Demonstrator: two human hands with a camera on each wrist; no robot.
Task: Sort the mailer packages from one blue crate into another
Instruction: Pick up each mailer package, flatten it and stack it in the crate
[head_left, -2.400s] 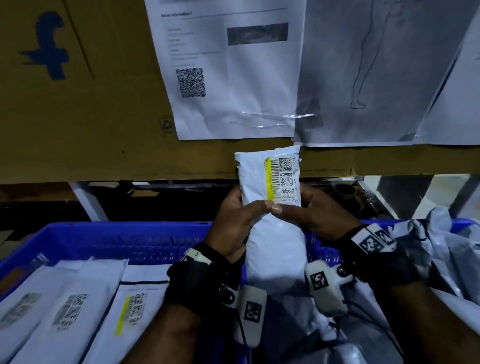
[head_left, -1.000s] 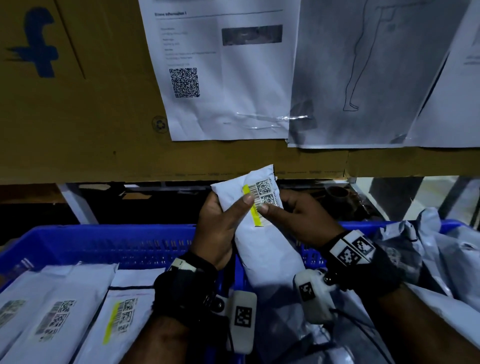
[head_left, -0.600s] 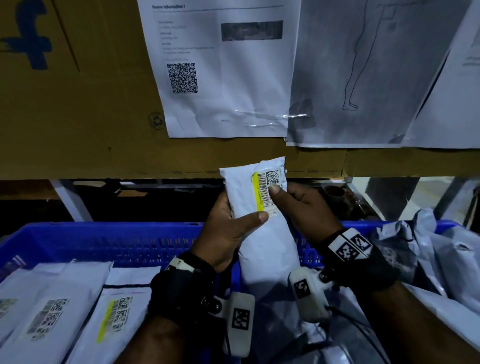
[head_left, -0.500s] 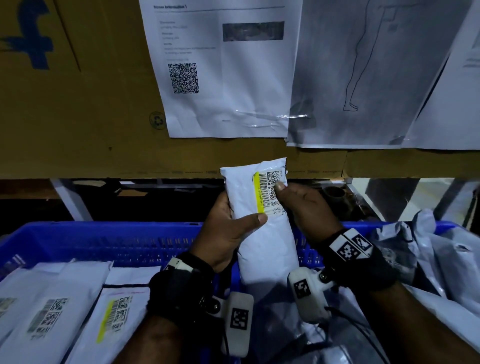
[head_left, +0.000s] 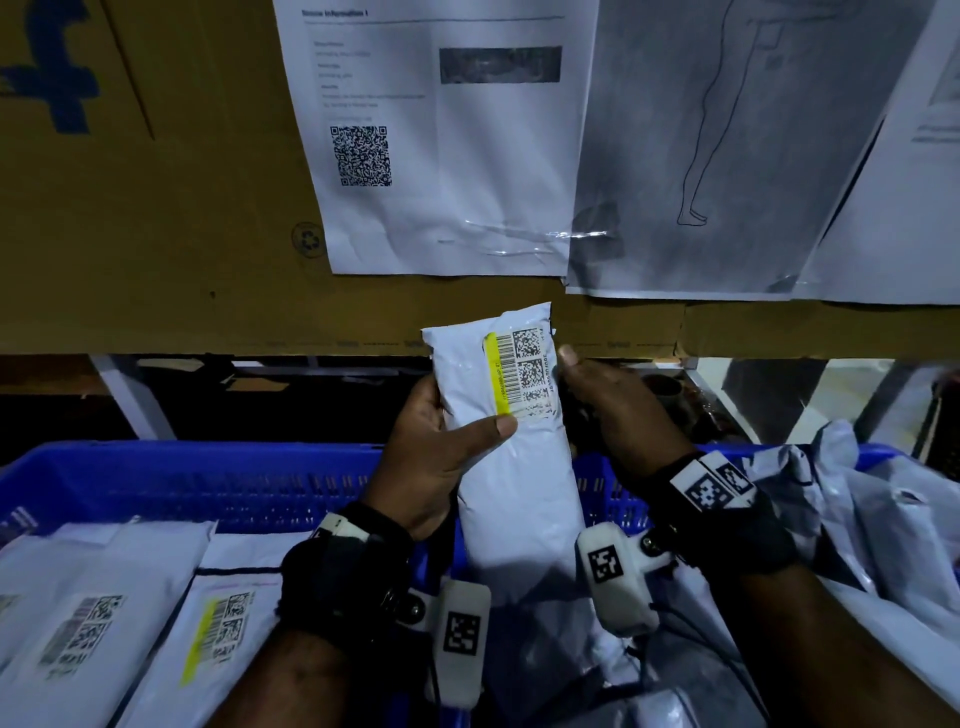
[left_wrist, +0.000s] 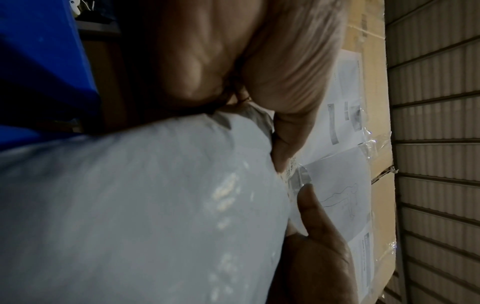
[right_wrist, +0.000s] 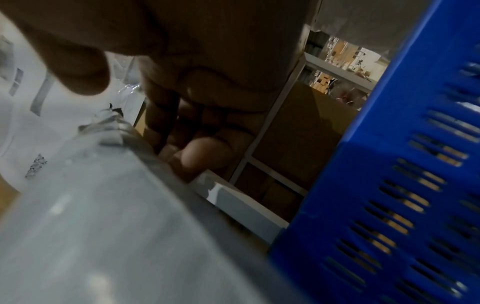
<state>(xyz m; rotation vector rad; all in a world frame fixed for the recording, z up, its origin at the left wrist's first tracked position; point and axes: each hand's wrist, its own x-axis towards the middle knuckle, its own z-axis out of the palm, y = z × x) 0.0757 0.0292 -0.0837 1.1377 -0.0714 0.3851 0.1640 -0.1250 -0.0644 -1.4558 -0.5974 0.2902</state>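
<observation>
Standing nearly upright (label end up), the mailer (head_left: 511, 467) is gripped by left hand (head_left: 434, 462) fingers.

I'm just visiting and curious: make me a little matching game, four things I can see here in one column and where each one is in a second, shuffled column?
Things
1. held mailer
2. QR-code sheet
3. yellow-striped package
4. crumpled grey bags

Places
A. lying flat in the left blue crate
B. taped to the cardboard wall
C. heaped in the right-hand crate
D. upright in the left hand, the right hand at its label edge

Pairs: 1-D, 2-B, 3-A, 4-C
</observation>
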